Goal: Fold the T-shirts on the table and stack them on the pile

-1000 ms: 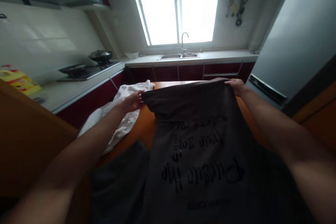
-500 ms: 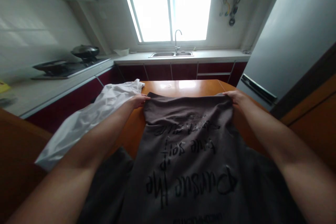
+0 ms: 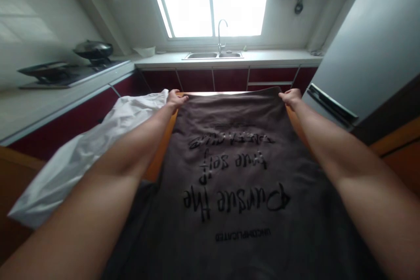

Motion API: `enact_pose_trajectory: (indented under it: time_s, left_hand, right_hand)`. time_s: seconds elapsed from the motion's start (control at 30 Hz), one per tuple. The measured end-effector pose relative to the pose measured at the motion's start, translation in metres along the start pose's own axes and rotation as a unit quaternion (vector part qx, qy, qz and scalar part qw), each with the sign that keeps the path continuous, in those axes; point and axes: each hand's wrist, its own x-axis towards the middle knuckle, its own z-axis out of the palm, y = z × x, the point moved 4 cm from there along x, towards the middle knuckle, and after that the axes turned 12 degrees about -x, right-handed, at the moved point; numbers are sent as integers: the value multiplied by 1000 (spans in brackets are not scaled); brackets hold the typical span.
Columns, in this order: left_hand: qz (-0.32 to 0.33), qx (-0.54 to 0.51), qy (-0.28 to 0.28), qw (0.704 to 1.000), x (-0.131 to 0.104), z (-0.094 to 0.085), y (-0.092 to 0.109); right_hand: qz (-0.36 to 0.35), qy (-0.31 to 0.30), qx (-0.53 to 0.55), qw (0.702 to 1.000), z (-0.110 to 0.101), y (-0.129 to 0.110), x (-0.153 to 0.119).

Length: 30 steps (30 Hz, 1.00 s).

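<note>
A dark grey-brown T-shirt [image 3: 229, 175] with black lettering, upside down from where I look, stretches away from me over the orange-brown table [image 3: 160, 157]. My left hand [image 3: 177, 99] pinches the left corner of its far edge. At the right corner of that edge, my right hand [image 3: 291, 96] is closed on the fabric. Between the hands the edge is pulled nearly straight. Beside my left forearm lies a crumpled white garment [image 3: 98, 140], partly hidden by the arm. The near part of the T-shirt runs out of view at the bottom.
Beyond the table, a white counter [image 3: 269, 56] holds a double sink [image 3: 203, 55] with a tall faucet [image 3: 219, 35]. On the left, two pans stand on a stove [image 3: 78, 74], one a lidded wok [image 3: 93, 49]. A grey refrigerator [image 3: 357, 52] stands close on the right.
Both hands have moved farther away, drawing the T-shirt's far edge out toward the table's far end. Its creases have smoothed and more lettering shows. My view has tilted down a little.
</note>
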Motion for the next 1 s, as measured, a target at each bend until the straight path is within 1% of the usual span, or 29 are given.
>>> enact_pose_trajectory:
  time_s: [0.03, 0.1, 0.17, 0.2, 0.27, 0.33, 0.43, 0.5, 0.57, 0.63, 0.67, 0.73, 0.8, 0.87, 0.93, 1.0]
  left_hand:
    - [36, 45, -9, 998, -6, 4, -4]
    - [122, 134, -47, 982, -20, 12, -9]
    - [172, 186, -115, 960, -36, 20, -13]
    - [179, 204, -153, 950, -44, 24, -15]
    - [164, 238, -212, 933, -60, 31, -21]
    - [128, 278, -241, 921, -73, 36, -30]
    - [91, 323, -253, 907, -80, 39, -41]
    - [96, 335, -259, 901, -75, 41, -43]
    - [103, 338, -268, 896, -65, 46, -42]
    - [111, 325, -264, 901, -55, 51, -35]
    - [124, 311, -252, 908, -52, 54, -28]
    - [168, 276, -223, 920, -55, 59, -11]
    - [222, 242, -220, 919, -74, 59, 10]
    - [266, 204, -257, 906, -109, 49, 29]
    - [293, 153, -313, 890, -156, 24, 47]
    - [288, 106, -367, 878, -208, -15, 62]
  right_hand:
    - [-10, 9, -51, 999, 4, 2, -7]
    - [-61, 11, -145, 988, 13, 1, -23]
    - [-131, -22, -202, 970, 24, -2, -40]
    - [-157, -46, -217, 962, 30, -3, -48]
    - [-181, -90, -234, 951, 41, -2, -63]
    - [-184, -114, -241, 946, 50, 2, -75]
    - [-172, -135, -259, 941, 60, 11, -85]
    - [-163, -147, -277, 936, 64, 15, -83]
    - [-158, -157, -288, 931, 65, 14, -75]
    - [-155, -157, -287, 932, 65, 6, -66]
    - [-155, -147, -283, 935, 63, 0, -64]
    - [-163, -116, -268, 943, 58, -15, -66]
    - [-191, -99, -248, 945, 51, -29, -85]
    - [-239, -113, -223, 938, 40, -38, -119]
    - [-302, -118, -188, 927, 17, -39, -167]
    - [-395, -124, -134, 901, -18, -34, -225]
